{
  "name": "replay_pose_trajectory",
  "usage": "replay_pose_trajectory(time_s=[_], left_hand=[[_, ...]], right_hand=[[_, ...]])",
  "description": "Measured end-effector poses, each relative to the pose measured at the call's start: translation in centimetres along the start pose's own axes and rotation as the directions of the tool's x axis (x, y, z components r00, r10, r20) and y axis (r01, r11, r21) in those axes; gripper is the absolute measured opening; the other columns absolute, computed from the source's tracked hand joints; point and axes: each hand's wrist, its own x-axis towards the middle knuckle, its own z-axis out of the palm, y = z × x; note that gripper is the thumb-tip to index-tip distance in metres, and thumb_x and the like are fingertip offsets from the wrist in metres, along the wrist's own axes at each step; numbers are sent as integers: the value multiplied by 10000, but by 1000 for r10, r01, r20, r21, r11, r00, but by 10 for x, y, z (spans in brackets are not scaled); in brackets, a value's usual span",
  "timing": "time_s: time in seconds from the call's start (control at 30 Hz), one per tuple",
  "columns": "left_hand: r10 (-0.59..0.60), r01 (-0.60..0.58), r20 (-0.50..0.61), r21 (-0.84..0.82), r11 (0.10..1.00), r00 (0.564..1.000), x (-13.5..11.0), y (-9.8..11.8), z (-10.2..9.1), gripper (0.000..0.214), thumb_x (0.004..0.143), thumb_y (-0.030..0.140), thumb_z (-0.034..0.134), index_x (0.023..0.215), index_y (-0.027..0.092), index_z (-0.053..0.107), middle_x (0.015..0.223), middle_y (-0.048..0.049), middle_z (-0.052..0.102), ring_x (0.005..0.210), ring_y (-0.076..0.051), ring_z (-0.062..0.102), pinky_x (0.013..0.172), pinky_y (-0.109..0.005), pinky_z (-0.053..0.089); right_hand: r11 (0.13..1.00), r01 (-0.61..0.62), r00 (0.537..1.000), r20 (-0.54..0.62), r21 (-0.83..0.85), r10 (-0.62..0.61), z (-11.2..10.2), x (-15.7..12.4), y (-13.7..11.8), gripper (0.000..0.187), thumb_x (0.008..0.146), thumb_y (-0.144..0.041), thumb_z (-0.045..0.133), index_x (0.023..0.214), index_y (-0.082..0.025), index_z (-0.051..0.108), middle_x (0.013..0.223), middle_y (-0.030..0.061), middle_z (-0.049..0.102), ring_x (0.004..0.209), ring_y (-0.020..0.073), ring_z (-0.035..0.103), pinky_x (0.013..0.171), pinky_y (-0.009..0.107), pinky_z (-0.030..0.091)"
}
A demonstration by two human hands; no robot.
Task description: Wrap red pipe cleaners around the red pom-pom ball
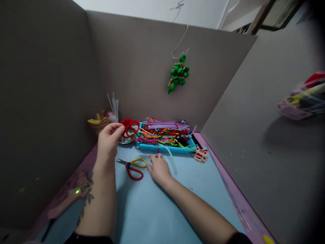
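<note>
Left of the blue tray (165, 148), the left hand (108, 139) pinches red fuzzy loops (127, 123) between closed fingertips. Before the tray, the right hand (160, 170) rests palm-down, fingers loosely parted.

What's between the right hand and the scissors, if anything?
Nothing visible. The scissors lie just left of the right hand, yellow handle nearest its thumb; I can't tell if they touch. The left hand, pinching a red looped piece, is outside that gap.
</note>
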Motion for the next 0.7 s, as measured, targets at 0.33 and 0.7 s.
replay_pose_trajectory(time_s=[0.33,0.7], left_hand=[[144,-248,286,368,896,947,-9,-6,1,180,729,333,670,807,177,628,684,6,614,628,-133,558,584,-239,414],[-128,108,433,71,992,892,-15,-16,20,303,672,317,743,809,188,506,619,68,519,541,-75,482,523,-188,348]], right_hand=[[979,136,985,-130,150,-117,-15,24,1,370,909,-317,481,1238,-195,599,1235,109,614,1156,235,537,994,333,412],[834,428,745,-659,349,-106,-90,28,7,98,828,-245,602,847,-220,695,1070,84,557,1084,238,534,977,418,424]])
